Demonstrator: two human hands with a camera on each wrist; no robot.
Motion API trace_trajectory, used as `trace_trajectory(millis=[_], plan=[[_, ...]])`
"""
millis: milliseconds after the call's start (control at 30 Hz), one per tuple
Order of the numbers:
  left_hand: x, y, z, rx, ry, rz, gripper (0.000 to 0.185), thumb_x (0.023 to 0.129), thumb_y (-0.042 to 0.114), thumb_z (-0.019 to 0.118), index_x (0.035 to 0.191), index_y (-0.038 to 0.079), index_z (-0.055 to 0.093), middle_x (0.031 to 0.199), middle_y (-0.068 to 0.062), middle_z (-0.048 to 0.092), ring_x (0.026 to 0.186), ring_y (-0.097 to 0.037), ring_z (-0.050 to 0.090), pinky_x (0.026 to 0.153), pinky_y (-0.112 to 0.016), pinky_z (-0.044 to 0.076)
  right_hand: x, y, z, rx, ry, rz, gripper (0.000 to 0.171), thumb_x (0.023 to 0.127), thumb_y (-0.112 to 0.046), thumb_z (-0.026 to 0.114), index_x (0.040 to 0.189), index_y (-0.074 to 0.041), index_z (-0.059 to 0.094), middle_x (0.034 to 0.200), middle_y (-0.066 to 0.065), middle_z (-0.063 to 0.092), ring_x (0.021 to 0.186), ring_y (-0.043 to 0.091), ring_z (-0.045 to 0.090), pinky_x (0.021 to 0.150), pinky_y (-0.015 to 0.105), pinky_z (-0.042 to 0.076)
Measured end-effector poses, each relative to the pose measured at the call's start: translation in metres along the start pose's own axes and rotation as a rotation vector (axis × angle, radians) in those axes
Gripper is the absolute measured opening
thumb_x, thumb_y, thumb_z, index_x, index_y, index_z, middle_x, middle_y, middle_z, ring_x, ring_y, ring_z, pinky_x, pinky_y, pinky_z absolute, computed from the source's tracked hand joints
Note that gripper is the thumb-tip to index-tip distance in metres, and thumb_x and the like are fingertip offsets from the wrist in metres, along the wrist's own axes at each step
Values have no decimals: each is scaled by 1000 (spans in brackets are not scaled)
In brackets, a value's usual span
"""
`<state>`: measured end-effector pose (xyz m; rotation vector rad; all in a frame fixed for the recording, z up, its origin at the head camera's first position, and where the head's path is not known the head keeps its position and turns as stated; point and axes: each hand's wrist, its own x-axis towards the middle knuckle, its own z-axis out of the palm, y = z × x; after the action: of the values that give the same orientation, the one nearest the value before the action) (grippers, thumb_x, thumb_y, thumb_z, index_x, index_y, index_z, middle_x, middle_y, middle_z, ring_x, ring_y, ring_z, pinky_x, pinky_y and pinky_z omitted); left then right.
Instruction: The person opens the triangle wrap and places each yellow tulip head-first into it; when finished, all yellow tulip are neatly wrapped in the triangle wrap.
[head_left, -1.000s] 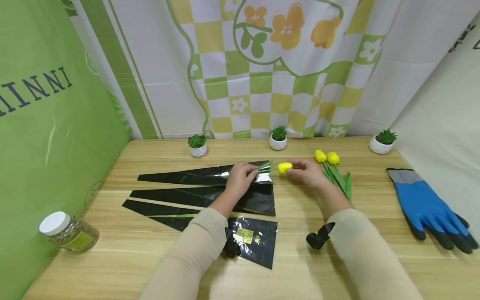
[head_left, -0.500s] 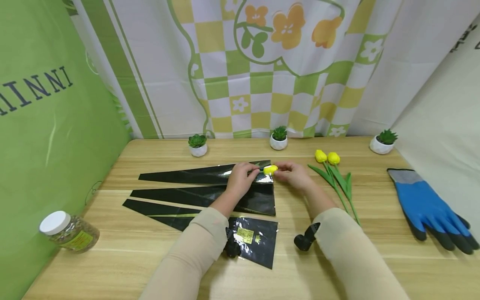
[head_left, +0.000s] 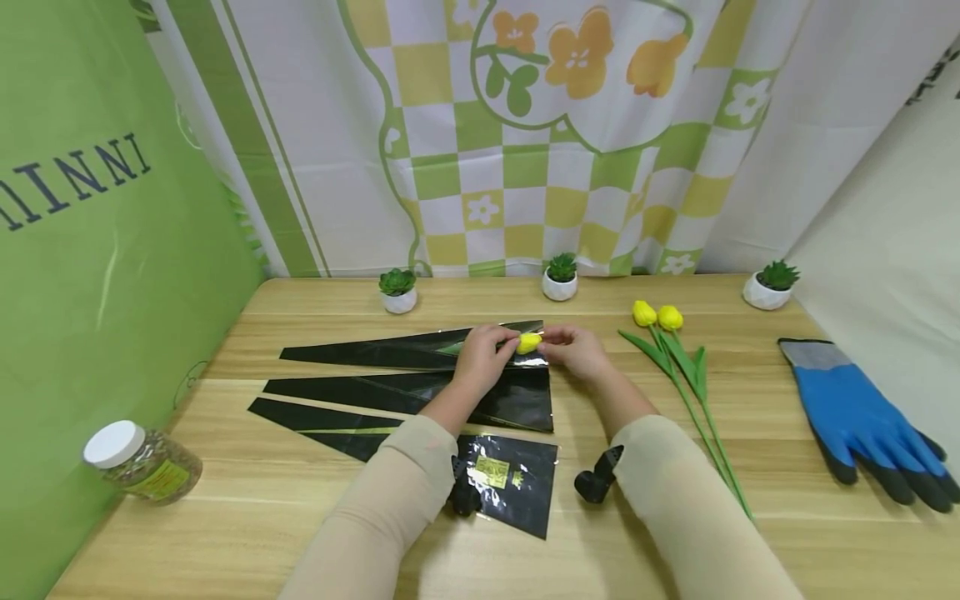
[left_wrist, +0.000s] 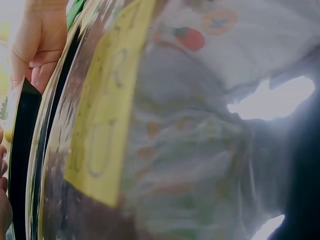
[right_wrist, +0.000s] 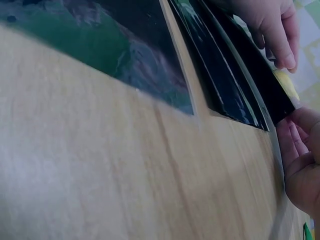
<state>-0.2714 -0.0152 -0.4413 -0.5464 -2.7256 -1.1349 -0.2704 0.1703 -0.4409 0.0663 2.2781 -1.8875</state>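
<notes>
In the head view my left hand (head_left: 482, 360) pinches the open right end of the farthest black flower sleeve (head_left: 367, 351). The yellow bloom of a tulip (head_left: 529, 343) lies at that opening, its stem inside the sleeve. My right hand (head_left: 579, 353) holds the bloom's tip, its fingertips against the sleeve's corner. The right wrist view shows the bloom (right_wrist: 286, 84) between my left hand (right_wrist: 274, 27) and right hand (right_wrist: 302, 172), the right fingers partly behind the black corner. A gold-labelled sleeve surface (left_wrist: 200, 165) fills most of the left wrist view.
Two more black sleeves (head_left: 420, 394) lie nearer me, the nearest with a gold label (head_left: 492, 472). Two yellow tulips (head_left: 686, 367) lie right. Small potted succulents (head_left: 560, 279) line the back. A lidded jar (head_left: 142, 462) stands left; a blue glove (head_left: 862, 417) lies right.
My right hand has moved left with the tulip, sliding its stem deeper into the sleeve until the bloom sits at the opening. My left hand has stayed at the sleeve's end.
</notes>
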Motion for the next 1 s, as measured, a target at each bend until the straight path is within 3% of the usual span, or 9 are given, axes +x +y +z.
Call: trace_trajectory(millis=[367, 467, 633, 733, 1000], plan=[[1, 2, 0, -26, 1, -5, 24, 97, 25, 62, 115, 13, 74, 117, -7, 69, 113, -26, 60, 98, -40, 51, -1, -6, 5, -95, 11, -6, 36, 93, -9, 67, 123, 9, 60, 93, -3, 68, 78, 3, 56, 70, 15, 49], [0, 1, 0, -18, -3, -17, 25, 97, 26, 62, 115, 13, 73, 117, -7, 69, 113, -26, 61, 97, -41, 52, -2, -6, 7, -82, 7, 2, 36, 94, -9, 65, 125, 9, 60, 97, 2, 68, 79, 2, 57, 71, 14, 49], [-1, -1, 3, 3, -20, -38, 25, 98, 27, 61, 116, 15, 73, 121, -6, 67, 117, -26, 60, 100, -41, 51, -5, -6, 6, -57, 17, 36, 38, 96, -8, 62, 129, 8, 56, 122, 18, 63, 84, 2, 58, 75, 14, 51], [0, -2, 5, 11, -27, -42, 25, 98, 27, 61, 117, 15, 72, 123, -6, 66, 120, -26, 59, 103, -41, 49, -7, -7, 2, -58, 26, 63, 38, 98, -10, 59, 133, 5, 55, 132, 22, 58, 88, 4, 60, 77, 15, 52], [1, -3, 6, 5, -45, -73, 28, 98, 28, 61, 122, 16, 70, 128, -5, 64, 123, -25, 57, 103, -42, 49, -26, -19, -28, -194, 38, 66, 40, 102, -18, 53, 135, 3, 53, 123, 19, 60, 99, 14, 62, 87, 24, 55]])
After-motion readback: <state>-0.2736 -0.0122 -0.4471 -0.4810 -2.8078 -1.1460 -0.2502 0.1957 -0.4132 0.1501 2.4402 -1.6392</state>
